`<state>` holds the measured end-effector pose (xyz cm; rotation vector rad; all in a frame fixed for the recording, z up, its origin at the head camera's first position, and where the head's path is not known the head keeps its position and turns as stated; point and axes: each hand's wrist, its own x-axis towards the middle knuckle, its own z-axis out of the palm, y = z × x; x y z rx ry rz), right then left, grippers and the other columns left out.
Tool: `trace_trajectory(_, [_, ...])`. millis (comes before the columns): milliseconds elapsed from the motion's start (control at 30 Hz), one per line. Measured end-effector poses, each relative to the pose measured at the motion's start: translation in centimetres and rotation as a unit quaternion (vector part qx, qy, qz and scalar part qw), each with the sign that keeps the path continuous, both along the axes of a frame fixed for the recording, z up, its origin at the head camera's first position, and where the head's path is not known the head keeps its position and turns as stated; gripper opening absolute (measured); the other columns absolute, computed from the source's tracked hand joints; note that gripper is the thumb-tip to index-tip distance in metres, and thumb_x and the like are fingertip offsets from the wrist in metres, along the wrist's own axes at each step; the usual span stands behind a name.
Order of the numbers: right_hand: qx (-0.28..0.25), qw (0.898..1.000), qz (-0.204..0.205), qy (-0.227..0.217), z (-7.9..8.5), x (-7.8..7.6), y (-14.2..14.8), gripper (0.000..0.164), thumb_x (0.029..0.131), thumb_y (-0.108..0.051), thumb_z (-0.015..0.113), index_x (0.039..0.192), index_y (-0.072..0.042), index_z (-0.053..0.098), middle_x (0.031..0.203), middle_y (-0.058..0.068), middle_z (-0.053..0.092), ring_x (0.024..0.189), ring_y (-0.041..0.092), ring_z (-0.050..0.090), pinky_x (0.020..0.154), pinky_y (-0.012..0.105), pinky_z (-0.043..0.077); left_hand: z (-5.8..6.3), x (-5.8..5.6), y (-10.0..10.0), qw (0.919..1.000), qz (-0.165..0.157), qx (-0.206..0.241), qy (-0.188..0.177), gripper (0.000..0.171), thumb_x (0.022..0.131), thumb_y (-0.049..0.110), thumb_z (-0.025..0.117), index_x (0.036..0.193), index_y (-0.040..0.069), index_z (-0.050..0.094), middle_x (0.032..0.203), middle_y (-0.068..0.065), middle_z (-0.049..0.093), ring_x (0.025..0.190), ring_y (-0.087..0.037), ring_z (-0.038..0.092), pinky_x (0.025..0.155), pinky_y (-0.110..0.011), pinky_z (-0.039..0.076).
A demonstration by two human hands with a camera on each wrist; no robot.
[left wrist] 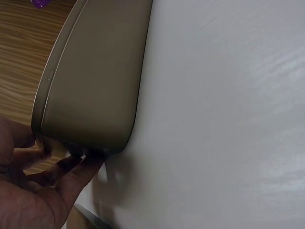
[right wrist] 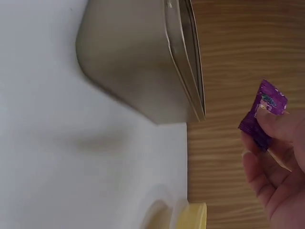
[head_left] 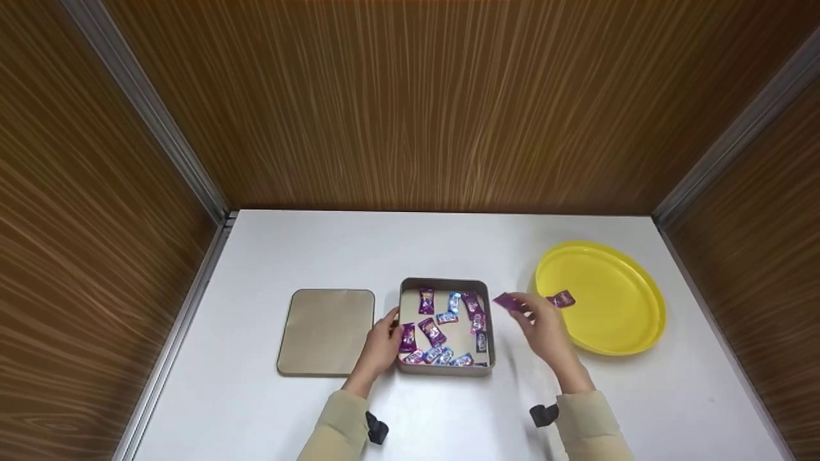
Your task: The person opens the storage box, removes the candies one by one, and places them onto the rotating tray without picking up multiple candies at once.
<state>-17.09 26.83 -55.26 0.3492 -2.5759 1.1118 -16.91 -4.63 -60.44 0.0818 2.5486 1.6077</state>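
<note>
A square metal tin [head_left: 445,371] holds several wrapped candies, purple ones [head_left: 432,331] and blue-and-white ones [head_left: 446,317]. My left hand [head_left: 382,342] grips the tin's left side; in the left wrist view its fingers [left wrist: 78,176] lie against the tin wall, the thumb by the rim. To the right of the tin, above the table, my right hand [head_left: 544,330] pinches a purple wrapped candy [right wrist: 262,114] between thumb and fingers. Another purple candy [head_left: 562,299] shows just past that hand, at the left part of a round yellow tray [head_left: 615,333].
The tin's flat square lid [head_left: 327,333] lies on the white table [head_left: 359,250] to the left of the tin. Wood-grain panels [head_left: 410,109] rise behind the table and on both sides. The yellow tray's raised rim stands at the right.
</note>
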Motion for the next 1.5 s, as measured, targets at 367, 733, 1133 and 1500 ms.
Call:
trace_trajectory(367, [-0.059, 0.984, -0.146, -0.08, 0.1, -0.9, 5.8, 0.031, 0.087, 0.002, 0.071, 0.117, 0.007, 0.064, 0.103, 0.024, 0.067, 0.089, 0.035, 0.065, 0.067, 0.011, 0.046, -0.1, 0.0, 0.1, 1.0, -0.002, 0.004, 0.004, 0.046, 0.101, 0.005, 0.048, 0.144, -0.007, 0.041, 0.124, -0.029, 0.056, 0.116, -0.038, 0.055, 0.103, -0.05, 0.041])
trace_trajectory(733, [-0.013, 0.947, -0.239, -0.214, -0.4, -1.2, 9.6, 0.042, 0.093, -0.015, 0.067, 0.125, 0.011, 0.058, 0.105, 0.025, 0.064, 0.09, 0.032, 0.061, 0.068, 0.028, 0.047, 0.0, 0.1, 0.0, 0.9998, 0.0, 0.0, 0.02, 0.046, 0.099, 0.004, 0.05, 0.143, -0.009, 0.042, 0.125, -0.03, 0.056, 0.116, -0.041, 0.055, 0.102, -0.05, 0.041])
trace_trajectory(1133, [0.018, 0.934, -0.256, -0.248, -1.5, -1.9, 10.8, 0.049, 0.096, -0.016, 0.055, 0.131, 0.018, 0.049, 0.114, 0.034, 0.06, 0.108, 0.049, 0.054, 0.094, 0.055, 0.042, 0.0, 0.2, -0.1, 0.9998, -0.007, 0.005, 0.016, 0.045, 0.1, 0.004, 0.049, 0.143, -0.009, 0.041, 0.125, -0.03, 0.055, 0.114, -0.04, 0.056, 0.1, -0.05, 0.043])
trace_trajectory(1500, [0.01, 0.947, -0.211, -0.24, -1.1, -1.9, 9.9, 0.052, 0.097, -0.014, 0.054, 0.139, 0.015, 0.042, 0.132, 0.039, 0.046, 0.122, 0.052, 0.045, 0.101, 0.059, 0.037, -0.2, 0.1, 0.0, 0.9999, -0.004, -0.003, 0.015, 0.045, 0.101, 0.005, 0.049, 0.143, -0.008, 0.041, 0.127, -0.03, 0.054, 0.116, -0.04, 0.055, 0.102, -0.05, 0.041])
